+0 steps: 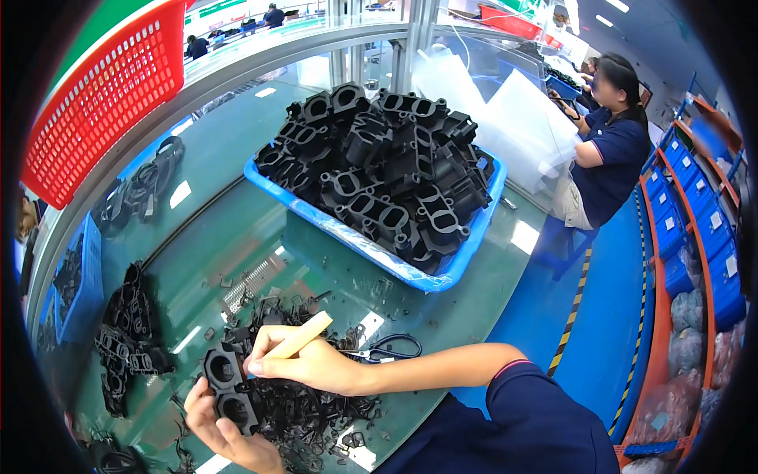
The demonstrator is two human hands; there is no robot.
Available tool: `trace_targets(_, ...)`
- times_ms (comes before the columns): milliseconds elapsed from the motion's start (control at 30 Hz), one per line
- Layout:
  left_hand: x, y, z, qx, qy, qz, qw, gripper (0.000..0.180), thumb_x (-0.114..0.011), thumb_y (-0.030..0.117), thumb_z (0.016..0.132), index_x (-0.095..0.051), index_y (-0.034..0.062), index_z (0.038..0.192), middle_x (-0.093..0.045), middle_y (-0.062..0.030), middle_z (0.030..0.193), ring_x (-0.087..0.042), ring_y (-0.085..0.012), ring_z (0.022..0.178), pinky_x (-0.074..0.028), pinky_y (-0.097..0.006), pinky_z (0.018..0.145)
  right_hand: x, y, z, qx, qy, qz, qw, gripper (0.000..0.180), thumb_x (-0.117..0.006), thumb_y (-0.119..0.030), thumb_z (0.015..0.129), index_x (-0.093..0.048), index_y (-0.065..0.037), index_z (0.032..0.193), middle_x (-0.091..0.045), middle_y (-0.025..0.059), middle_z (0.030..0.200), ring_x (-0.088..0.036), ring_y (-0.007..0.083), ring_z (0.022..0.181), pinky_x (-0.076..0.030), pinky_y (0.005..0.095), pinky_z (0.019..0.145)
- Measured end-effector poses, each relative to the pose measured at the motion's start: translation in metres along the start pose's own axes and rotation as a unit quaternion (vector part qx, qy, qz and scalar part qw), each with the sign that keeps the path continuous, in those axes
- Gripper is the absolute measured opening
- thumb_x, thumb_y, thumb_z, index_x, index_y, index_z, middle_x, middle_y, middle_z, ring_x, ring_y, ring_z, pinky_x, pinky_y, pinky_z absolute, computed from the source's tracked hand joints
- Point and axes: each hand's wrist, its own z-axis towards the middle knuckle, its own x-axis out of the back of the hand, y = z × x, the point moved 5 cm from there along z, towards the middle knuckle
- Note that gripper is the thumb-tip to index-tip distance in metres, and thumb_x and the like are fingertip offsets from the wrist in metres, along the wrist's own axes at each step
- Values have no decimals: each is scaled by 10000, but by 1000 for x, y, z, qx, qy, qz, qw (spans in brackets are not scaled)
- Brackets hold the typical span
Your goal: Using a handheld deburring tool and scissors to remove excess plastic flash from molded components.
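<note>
A black moulded plastic part (232, 388) with two large round openings is gripped in my left hand (229, 434), whose fingers close on its lower left side. In my right hand (320, 367) is a tool with a pale yellow handle (304, 337). Its tip is down at the part's right edge, mostly hidden by my fingers. Beneath both hands spreads a heap of thin black plastic scraps (316, 411). Scissors with dark handles (392, 347) lie just beyond my right wrist.
A blue bin (359, 251) heaped with similar black parts (371, 178) stands on the green table (474, 316). More black parts (130, 347) lie at left. A red basket (110, 99) is upper left. A co-worker (612, 150) sits at right near shelves with blue boxes (675, 189).
</note>
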Motion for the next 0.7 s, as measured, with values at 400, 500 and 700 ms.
trace_targets(400, -10, -17, -8, 226, -61, -152, 960, 824, -671, 467, 752, -327, -16, 1324, -509, -157, 1173, -565, -244, 1012, -475, -360, 881, -14, -18, -3, 15, -47, -86, 995, 81, -628, -67, 841, -589, 4, 844, -611, 63, 846, -570, 89, 752, -464, 239, 690)
trace_targets(500, -14, -7, 1, 248, -83, -275, 925, 845, -644, 481, 788, -256, -7, 1357, -514, -184, 1121, -608, -237, 830, -554, -366, 676, -15, -21, 0, 68, -84, -39, 993, 73, -605, 7, 841, -569, 55, 883, -626, 128, 838, -601, 130, 702, -494, 268, 625)
trace_targets(700, -7, -3, 7, 196, -82, -159, 964, 758, -512, 557, 848, -319, -2, 1323, -543, -168, 1072, -588, -194, 885, -514, -304, 755, -22, -27, -4, 119, -136, -249, 951, 120, -690, -14, 749, -588, 10, 806, -664, 137, 867, -647, 203, 804, -508, 300, 725)
